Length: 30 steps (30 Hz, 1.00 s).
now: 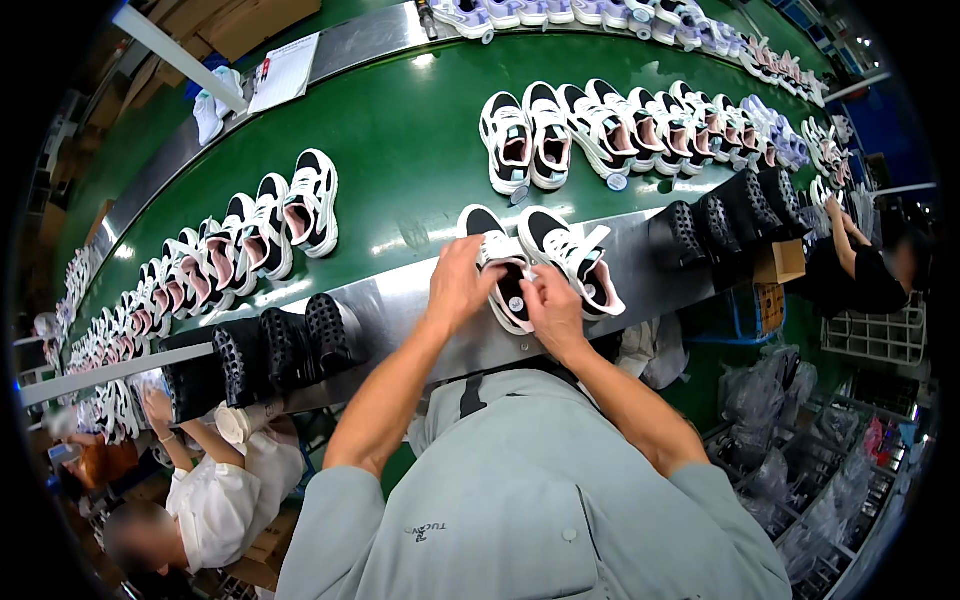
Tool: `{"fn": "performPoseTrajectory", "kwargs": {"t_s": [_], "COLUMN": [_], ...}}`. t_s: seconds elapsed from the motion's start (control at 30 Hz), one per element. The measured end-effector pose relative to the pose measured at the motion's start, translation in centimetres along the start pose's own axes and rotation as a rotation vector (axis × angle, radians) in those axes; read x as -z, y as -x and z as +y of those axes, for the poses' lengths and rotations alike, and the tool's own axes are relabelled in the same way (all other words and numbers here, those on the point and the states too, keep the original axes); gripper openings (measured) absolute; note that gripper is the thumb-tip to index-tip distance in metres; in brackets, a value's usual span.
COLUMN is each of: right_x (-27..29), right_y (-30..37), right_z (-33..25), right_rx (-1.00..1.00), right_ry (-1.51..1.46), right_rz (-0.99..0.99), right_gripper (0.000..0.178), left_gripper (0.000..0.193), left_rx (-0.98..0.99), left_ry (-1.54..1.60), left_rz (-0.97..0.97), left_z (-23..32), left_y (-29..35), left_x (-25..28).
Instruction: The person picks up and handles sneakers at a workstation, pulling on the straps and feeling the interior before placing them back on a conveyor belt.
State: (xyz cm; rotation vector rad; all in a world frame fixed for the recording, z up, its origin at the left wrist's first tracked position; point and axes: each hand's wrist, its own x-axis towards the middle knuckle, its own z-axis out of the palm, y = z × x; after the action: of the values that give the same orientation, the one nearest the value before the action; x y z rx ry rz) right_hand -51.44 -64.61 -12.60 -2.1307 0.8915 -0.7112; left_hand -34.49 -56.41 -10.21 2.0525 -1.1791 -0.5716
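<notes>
We see the left hand [462, 285] half closed, gripping the side of a black-and-white shoe [497, 247] at the steel edge of the counter [405, 300]. The right hand [553, 308] is bunched narrow at the shoe's opening; whether it pinches anything, we cannot tell. Inside lies a round sticker [516, 303]. Rightward, beside black boots [716, 232], we note a brown box [780, 263], contents unclear.

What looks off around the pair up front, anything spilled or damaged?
No spill or damage visible. One oddity: a white strip on the right-side sneaker pokes out past its edge instead of lying flat. Can't tell if it's loose.
</notes>
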Motion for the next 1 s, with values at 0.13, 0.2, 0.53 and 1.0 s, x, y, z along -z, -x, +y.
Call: {"fn": "performPoseTrajectory", "kwargs": {"t_s": [0.13,0.2,0.53,1.0], "right_x": [0.6,0.0,-1.2,1.6], "right_y": [-2.7,-4.7,-4.5,-5.1], "right_z": [-1.9,-1.6,0.0,1.1], "right_rx": [0.110,0.212,0.646,-0.341], "right_ry": [0.101,0.027,0.192,-0.221], "right_rz": [-0.032,-0.240,-0.467,-0.324], "right_gripper": [0.058,0.055,0.026,0.045], "left_gripper": [0.080,0.080,0.036,0.017], "left_rx": [0.406,0.451,0.415,-0.820], "left_ry": [-0.048,0.129,0.281,-0.459], "left_rz": [0.060,0.119,0.094,-0.049], "left_z": [2.0,0.5,-1.8,0.4], "left_y": [4.2,4.3,4.1,1.5], "left_x": [-4.4,-6.1,-2.9,-2.1]}}
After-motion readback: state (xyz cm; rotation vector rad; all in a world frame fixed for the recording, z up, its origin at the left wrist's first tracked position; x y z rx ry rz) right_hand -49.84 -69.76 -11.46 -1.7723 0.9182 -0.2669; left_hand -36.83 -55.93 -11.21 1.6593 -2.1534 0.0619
